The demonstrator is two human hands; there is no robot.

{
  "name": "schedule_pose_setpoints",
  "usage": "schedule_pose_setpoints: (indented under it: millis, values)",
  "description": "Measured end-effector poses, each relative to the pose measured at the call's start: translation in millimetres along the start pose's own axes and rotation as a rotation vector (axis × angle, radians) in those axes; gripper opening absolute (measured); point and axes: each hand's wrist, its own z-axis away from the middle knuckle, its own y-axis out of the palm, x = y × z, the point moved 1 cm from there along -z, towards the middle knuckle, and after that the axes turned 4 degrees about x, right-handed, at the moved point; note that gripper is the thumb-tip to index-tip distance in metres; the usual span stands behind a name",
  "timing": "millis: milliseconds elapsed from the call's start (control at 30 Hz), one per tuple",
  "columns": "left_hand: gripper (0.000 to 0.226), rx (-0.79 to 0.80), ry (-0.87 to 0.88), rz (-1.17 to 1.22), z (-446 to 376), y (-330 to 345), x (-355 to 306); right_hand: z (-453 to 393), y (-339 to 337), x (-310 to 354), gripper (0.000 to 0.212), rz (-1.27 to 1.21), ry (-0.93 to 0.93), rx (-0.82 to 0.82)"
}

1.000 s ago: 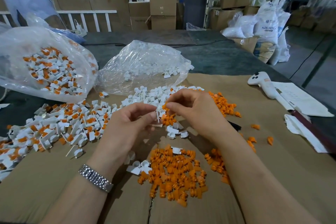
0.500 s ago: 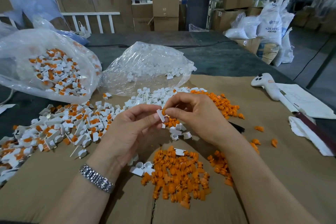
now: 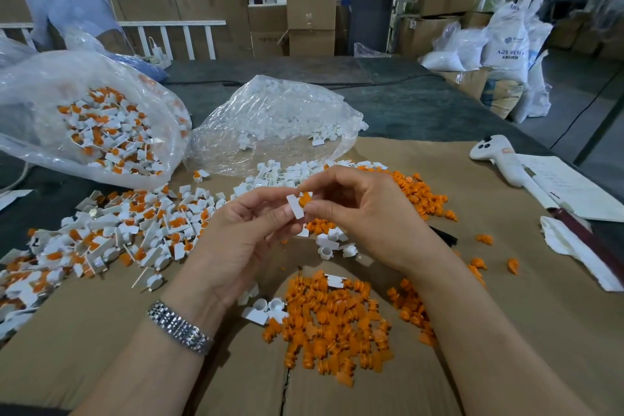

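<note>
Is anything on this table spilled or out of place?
A few stray orange plugs lie scattered on the cardboard, far to the right, and a white handheld controller sits oddly beside the work. The left hand pinches a white clip, the right hand an orange plug.

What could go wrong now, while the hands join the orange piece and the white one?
1. The left hand pinches the white piece and the right hand the orange plug by fingertips only; either may slip and drop into the orange pile below.
2. The assembled pile borders the loose white pieces, so parts could get mixed.
</note>
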Motion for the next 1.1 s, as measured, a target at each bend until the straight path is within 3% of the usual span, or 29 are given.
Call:
schedule_pose_setpoints:
  millis: [467,667,867,1100]
  values:
    - [0.017,-0.021,0.024,0.058,-2.7,-3.4,2.3,0.8,4.1,3.0,0.021,0.078,-0.065,-0.037]
    - [0.013,-0.012,0.057,-0.005,-1.1,-3.3,1.4,0.5,1.1,2.3,0.02,-0.023,-0.006,-0.018]
    - [0.008,0.006,0.036,0.009,-1.6,-4.2,0.7,0.9,3.1,1.6,0.02,0.067,-0.008,-0.059]
    - [0.036,-0.062,0.018,-0.123,-2.2,-2.8,-0.2,0.0,9.6,2.3,0.019,0.247,-0.077,-0.108]
